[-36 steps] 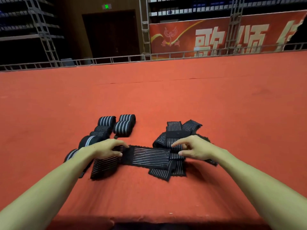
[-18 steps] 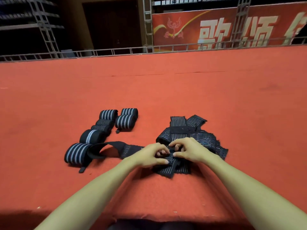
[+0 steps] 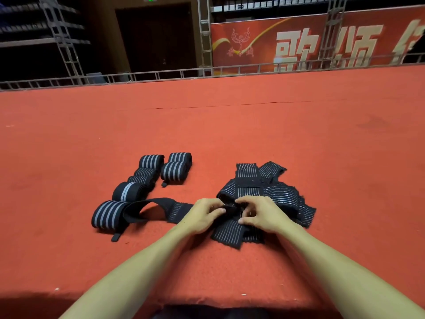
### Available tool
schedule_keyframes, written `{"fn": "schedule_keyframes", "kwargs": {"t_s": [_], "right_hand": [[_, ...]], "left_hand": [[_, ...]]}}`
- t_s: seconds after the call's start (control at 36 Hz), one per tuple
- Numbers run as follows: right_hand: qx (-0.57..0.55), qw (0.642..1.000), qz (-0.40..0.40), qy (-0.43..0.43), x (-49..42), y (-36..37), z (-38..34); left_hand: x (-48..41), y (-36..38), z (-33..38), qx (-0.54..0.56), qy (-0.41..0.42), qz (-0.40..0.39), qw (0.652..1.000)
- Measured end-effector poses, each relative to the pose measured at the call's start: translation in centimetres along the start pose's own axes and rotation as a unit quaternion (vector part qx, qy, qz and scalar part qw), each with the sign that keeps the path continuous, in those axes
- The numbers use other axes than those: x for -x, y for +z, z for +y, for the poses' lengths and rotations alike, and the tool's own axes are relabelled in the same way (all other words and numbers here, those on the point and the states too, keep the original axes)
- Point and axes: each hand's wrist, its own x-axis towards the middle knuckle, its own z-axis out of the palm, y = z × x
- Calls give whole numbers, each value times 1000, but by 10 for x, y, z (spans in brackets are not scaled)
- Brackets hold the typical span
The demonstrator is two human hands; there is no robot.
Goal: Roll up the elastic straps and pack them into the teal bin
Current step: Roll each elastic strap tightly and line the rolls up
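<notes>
elastic straps lie in a loose heap on the red carpet, partly under the right hand; finished rolls sit clustered to the left. the right hand and left hand pinch one end of a single strap, apparently starting its first tight turn. next it likely needs even rolling along its length, which trails left. no teal bin is in view.

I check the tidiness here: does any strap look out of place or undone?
One thing: a loose strap arches up off the carpet between the nearest roll and the left hand, touching that roll; whether it belongs to it, I cannot tell. The other rolls lie neat.
</notes>
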Motion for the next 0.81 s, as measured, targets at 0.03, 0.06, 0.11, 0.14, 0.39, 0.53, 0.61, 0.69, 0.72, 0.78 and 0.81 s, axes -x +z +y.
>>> {"fn": "schedule_keyframes", "kwargs": {"t_s": [0.03, 0.06, 0.11, 0.14, 0.39, 0.53, 0.61, 0.69, 0.72, 0.78, 0.81], "right_hand": [[8, 1000, -5, 3, 1, 2, 0], [14, 1000, -3, 6, 3, 4, 0], [10, 1000, 19, 5, 4, 6, -1], [-4, 999, 38, -2, 4, 5, -3], [-202, 963, 158, -88, -9, -17, -43], [-289, 935, 168, -120, -8, -33, -70], [-305, 925, 181, -136, -5, -40, -88], [-284, 923, 211, -152, -5, -50, -100], [-276, 922, 219, -159, -5, -54, -102], [-266, 919, 237, -170, -5, -63, -107], [-262, 918, 245, -171, -4, -67, -109]], "left_hand": [[1, -1, 0, 11, -10, 14, 1000], [2, -3, 0, 23, -20, 24, 999], [4, -6, 1, 54, -34, 29, 998], [6, -6, 2, 70, -35, 28, 997], [4, -29, 43, 210, 18, 124, 970], [0, -51, 73, 332, 46, 167, 927], [-3, -64, 89, 327, 59, 177, 926], [1, -70, 98, 317, 79, 182, 927], [3, -71, 100, 313, 90, 171, 930], [12, -70, 103, 288, 113, 134, 941], [16, -69, 102, 270, 123, 116, 948]]}}
